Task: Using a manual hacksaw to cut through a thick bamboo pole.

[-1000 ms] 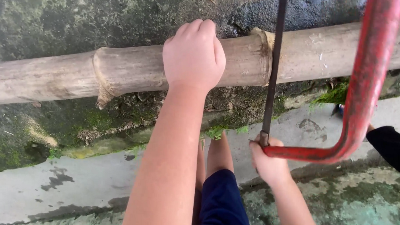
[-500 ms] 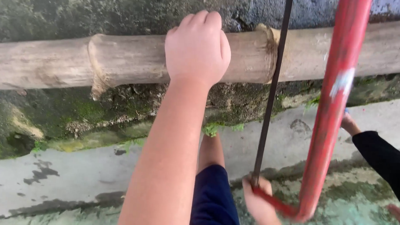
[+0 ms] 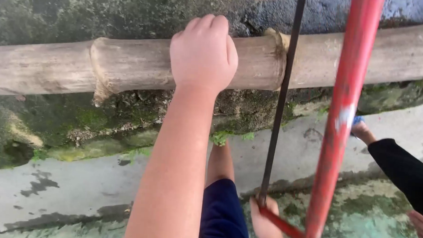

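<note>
Bamboo pole [image 3: 129,67] under left hand [image 3: 203,53] | right hand [image 3: 264,221] grips red saw [image 3: 337,133]

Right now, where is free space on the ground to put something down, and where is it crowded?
The pale concrete strip left of the left arm, below the mossy wall, lies bare. Some room shows right of the red saw frame, toward another person's dark sleeve. It is crowded between left hand on the bamboo pole, blade and right hand.

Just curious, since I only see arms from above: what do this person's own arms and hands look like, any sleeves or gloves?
Both arms are bare to the frame's edge: no sleeves, gloves, watch or rings visible. The left hand shows rounded knuckles; the right hand is partly cut off. Dark blue shorts show below.
</note>
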